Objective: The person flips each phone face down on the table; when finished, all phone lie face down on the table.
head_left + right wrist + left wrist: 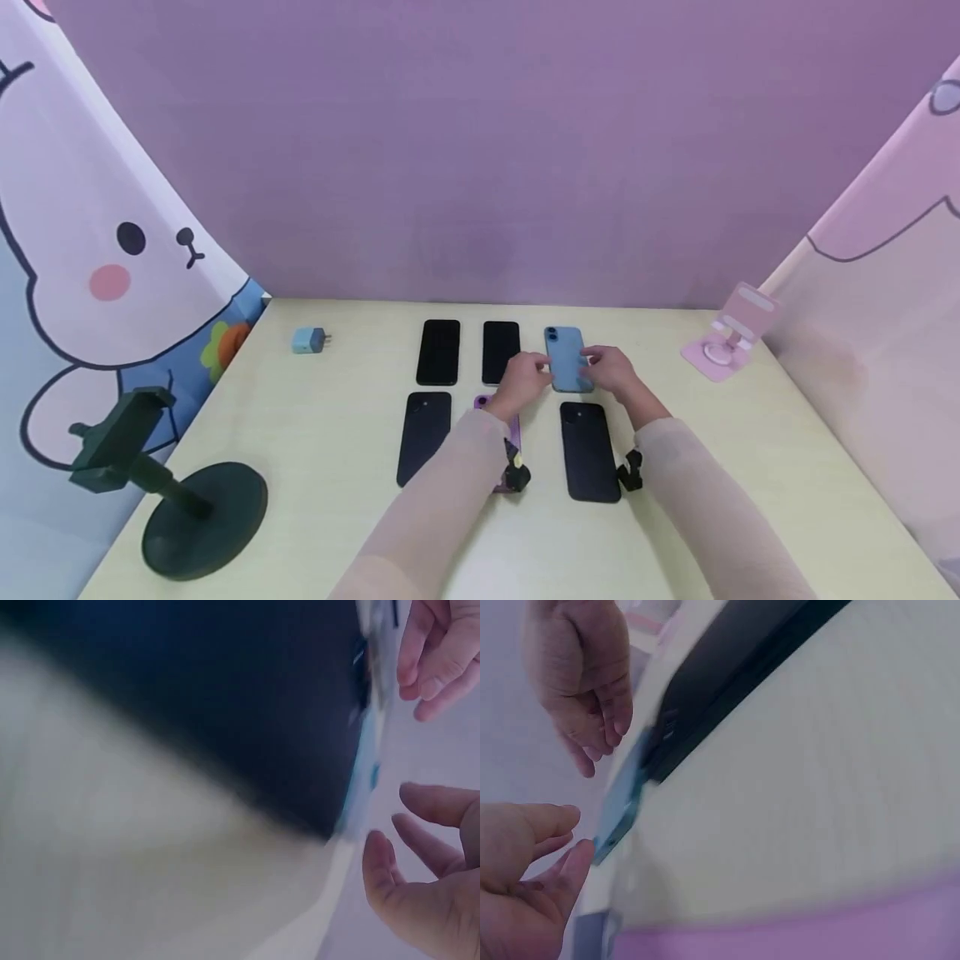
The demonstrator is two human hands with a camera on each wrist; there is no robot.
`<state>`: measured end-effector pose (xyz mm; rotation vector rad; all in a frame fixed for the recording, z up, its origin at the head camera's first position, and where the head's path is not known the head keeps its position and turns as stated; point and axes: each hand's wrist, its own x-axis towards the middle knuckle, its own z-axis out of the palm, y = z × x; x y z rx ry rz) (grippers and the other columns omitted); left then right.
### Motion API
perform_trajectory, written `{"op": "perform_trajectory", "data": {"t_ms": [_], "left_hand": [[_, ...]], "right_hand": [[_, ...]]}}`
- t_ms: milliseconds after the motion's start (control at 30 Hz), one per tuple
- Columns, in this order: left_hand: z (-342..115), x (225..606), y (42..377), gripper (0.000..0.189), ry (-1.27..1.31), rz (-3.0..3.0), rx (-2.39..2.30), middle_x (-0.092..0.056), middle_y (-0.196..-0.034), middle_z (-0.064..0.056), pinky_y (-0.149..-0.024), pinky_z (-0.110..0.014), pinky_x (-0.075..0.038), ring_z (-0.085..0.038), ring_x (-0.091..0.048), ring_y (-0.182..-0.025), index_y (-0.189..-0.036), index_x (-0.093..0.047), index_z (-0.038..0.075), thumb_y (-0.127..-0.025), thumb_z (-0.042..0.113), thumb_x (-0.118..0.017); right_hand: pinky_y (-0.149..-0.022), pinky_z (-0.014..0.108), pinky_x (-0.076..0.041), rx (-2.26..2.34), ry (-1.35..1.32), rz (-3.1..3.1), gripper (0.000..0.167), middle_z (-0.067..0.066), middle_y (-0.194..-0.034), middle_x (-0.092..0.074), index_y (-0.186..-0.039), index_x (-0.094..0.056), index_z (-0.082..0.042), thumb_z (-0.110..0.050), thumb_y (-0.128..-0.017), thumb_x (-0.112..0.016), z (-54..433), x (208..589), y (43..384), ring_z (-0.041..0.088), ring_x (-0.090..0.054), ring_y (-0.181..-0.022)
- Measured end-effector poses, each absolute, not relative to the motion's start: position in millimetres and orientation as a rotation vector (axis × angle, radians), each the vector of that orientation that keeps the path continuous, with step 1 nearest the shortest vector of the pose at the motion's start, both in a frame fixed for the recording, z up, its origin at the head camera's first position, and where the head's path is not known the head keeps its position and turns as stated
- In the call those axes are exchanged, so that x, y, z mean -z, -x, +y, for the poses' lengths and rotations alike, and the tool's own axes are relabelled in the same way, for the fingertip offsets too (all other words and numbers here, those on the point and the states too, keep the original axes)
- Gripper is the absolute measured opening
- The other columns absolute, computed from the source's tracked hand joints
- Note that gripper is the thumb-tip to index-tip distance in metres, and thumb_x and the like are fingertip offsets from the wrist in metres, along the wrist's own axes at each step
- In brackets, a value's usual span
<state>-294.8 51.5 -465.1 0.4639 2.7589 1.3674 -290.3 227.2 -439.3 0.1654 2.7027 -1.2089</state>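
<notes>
A light blue smartphone [567,367] lies back-up at the right end of the far row, its camera at the top left. My left hand [522,385] is beside its left edge, fingertips right at the edge. In the left wrist view, the left thumb overlaps a corner of the phone, with the fingers loosely bent. On the other side, my right hand [613,371] has its fingertips by the right edge. Those fingers are spread, with a gap between thumb and fingers in the right wrist view. A purple phone [515,429] is partly hidden under my left forearm.
Two black phones [438,352] [501,350] complete the far row. Dark phones [424,437] [590,452] flank the purple one nearer me. A blue charger plug [308,340] and dark green stand [204,521] are left; a pink folding stand [716,357] is at right. A purple wall backs the table.
</notes>
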Motion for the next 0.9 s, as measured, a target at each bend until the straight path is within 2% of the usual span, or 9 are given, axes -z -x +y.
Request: {"op": "perform_trajectory", "data": {"t_ms": [67,233,433,600,900], "left_hand": [[39,461,296,0.03,-0.457,2.749,-1.424,-0.068,-0.108,-0.014,-0.081,-0.029,-0.051,-0.021,-0.064,-0.097,-0.118,-0.068,-0.001,-0.089,0.006,-0.069],[6,455,300,0.028,-0.404,2.791,-1.492,-0.067,-0.104,-0.017,-0.082,-0.034,-0.052,-0.026,-0.065,-0.095,-0.117,-0.067,-0.004,-0.09,0.002,-0.067],[-23,458,298,0.028,-0.249,2.84,-1.483,-0.065,-0.104,-0.016,-0.083,-0.037,-0.051,-0.026,-0.063,-0.094,-0.118,-0.066,-0.002,-0.09,0.003,-0.068],[-34,461,295,0.028,-0.13,2.85,-1.415,-0.064,-0.109,-0.017,-0.086,-0.039,-0.05,-0.027,-0.062,-0.097,-0.119,-0.067,0.001,-0.091,0.006,-0.068],[-40,469,296,0.027,-0.106,2.82,-1.355,-0.067,-0.102,-0.013,-0.084,-0.038,-0.051,-0.024,-0.063,-0.094,-0.116,-0.07,0.003,-0.089,0.007,-0.068]], "right_hand": [[-0.095,0.049,-0.044,1.258,-0.15,2.702,0.044,0.029,-0.136,-0.044,-0.137,-0.05,0.003,-0.008,-0.096,-0.057,218,435,290,0.041,-0.045,-0.122],[-0.095,0.048,-0.045,1.326,-0.07,2.685,0.043,0.027,-0.134,-0.048,-0.137,-0.051,0.002,-0.009,-0.096,-0.058,191,431,292,0.04,-0.047,-0.121],[-0.091,0.045,-0.047,1.3,-0.016,2.68,0.042,0.026,-0.128,-0.052,-0.133,-0.055,0.003,-0.005,-0.092,-0.063,161,436,293,0.039,-0.053,-0.113],[-0.087,0.044,-0.048,1.271,0.001,2.674,0.042,0.023,-0.122,-0.056,-0.131,-0.058,0.002,-0.003,-0.089,-0.065,145,441,294,0.034,-0.058,-0.103],[-0.082,0.039,-0.05,1.27,-0.01,2.65,0.041,0.02,-0.112,-0.061,-0.128,-0.059,0.002,0.0,-0.088,-0.066,132,450,297,0.03,-0.06,-0.095]]}}
